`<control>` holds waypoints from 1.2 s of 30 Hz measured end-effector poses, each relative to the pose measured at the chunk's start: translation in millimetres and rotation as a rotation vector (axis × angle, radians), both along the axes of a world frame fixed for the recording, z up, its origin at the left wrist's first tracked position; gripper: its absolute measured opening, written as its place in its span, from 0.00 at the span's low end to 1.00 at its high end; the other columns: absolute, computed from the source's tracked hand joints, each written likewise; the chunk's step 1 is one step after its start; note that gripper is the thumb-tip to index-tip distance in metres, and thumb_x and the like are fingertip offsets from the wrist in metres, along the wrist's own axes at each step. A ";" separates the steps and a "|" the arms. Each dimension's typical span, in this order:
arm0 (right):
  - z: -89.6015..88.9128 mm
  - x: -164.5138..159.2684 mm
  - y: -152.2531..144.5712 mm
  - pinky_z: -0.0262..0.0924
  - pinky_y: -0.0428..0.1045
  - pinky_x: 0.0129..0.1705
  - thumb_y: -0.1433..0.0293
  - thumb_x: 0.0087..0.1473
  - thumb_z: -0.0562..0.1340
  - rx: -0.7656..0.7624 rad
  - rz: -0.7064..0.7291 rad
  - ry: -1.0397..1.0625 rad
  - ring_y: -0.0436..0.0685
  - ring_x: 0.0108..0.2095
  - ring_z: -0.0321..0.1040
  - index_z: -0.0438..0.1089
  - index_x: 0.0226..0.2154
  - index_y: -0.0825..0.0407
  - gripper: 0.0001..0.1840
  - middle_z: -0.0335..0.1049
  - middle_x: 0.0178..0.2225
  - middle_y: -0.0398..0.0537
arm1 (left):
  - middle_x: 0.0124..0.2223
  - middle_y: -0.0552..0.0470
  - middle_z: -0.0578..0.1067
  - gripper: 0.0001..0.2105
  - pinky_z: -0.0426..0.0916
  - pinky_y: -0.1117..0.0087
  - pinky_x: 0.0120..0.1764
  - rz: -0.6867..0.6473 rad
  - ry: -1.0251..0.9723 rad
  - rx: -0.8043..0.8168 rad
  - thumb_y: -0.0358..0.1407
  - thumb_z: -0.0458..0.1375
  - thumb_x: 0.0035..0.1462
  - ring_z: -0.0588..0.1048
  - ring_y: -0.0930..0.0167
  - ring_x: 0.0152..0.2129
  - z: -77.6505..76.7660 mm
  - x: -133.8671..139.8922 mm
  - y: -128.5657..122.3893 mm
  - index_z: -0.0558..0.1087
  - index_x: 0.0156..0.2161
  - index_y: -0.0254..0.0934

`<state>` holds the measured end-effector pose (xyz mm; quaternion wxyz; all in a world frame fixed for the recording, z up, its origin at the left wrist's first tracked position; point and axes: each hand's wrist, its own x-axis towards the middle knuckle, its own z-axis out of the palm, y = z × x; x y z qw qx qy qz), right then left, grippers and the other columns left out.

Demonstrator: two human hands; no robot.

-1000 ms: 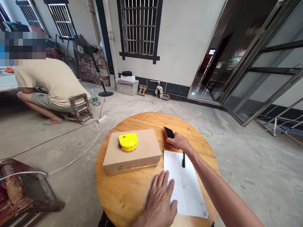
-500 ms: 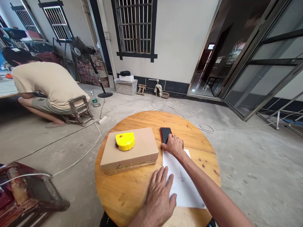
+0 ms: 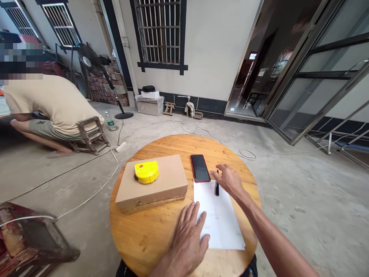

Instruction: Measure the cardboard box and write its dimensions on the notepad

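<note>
My left hand (image 3: 188, 232) lies flat, fingers spread, across the table and the left edge of a white sheet of paper (image 3: 221, 227). Over the paper's far end, my right hand (image 3: 229, 179) is open, its thumb and forefinger apart around the upper end of a black pen (image 3: 217, 188). Whether they touch the pen I cannot tell. Just left of that hand lies a smartphone (image 3: 200, 168) with a red edge, screen up. A yellow tape measure (image 3: 147, 172) rests on a brown cardboard box (image 3: 170, 175) to the left.
All this stands on a round wooden table (image 3: 138, 234). A person (image 3: 57, 100) sits bent over on a low chair (image 3: 93, 134) at the left. Behind are a standing fan (image 3: 92, 59), a water bottle (image 3: 110, 121) and cables on the floor. A worn wooden stool (image 3: 31, 234) is at lower left.
My right hand has let go of the smartphone and moved right to the black pen, so the phone shows whole. The left hand stays on the paper. The view has shifted slightly.
</note>
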<state>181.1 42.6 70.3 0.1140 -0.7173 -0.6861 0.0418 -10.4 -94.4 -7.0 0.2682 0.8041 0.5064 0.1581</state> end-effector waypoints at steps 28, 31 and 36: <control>56.1 -165.1 -28.8 0.57 0.60 0.53 0.58 0.53 0.61 0.117 0.665 0.228 0.66 0.52 0.65 0.58 0.61 0.52 0.35 0.65 0.56 0.58 | 0.62 0.42 0.64 0.32 0.61 0.56 0.60 0.948 -0.878 0.034 0.51 0.54 0.57 0.66 0.60 0.57 56.0 -181.5 43.4 0.59 0.63 0.39; 53.8 -197.1 -17.5 0.57 0.62 0.52 0.58 0.51 0.64 0.105 0.693 0.119 0.69 0.50 0.66 0.61 0.60 0.51 0.35 0.67 0.52 0.60 | 0.61 0.42 0.66 0.29 0.65 0.58 0.57 0.876 -0.921 -0.029 0.52 0.52 0.59 0.67 0.59 0.56 52.6 -175.0 53.2 0.61 0.61 0.38; 36.0 -178.7 -17.3 0.56 0.58 0.57 0.60 0.51 0.66 0.129 0.679 0.543 0.64 0.54 0.63 0.65 0.55 0.49 0.29 0.66 0.54 0.55 | 0.62 0.47 0.66 0.26 0.63 0.61 0.58 0.773 -0.965 -0.065 0.50 0.50 0.62 0.67 0.62 0.57 55.0 -167.6 44.4 0.62 0.61 0.41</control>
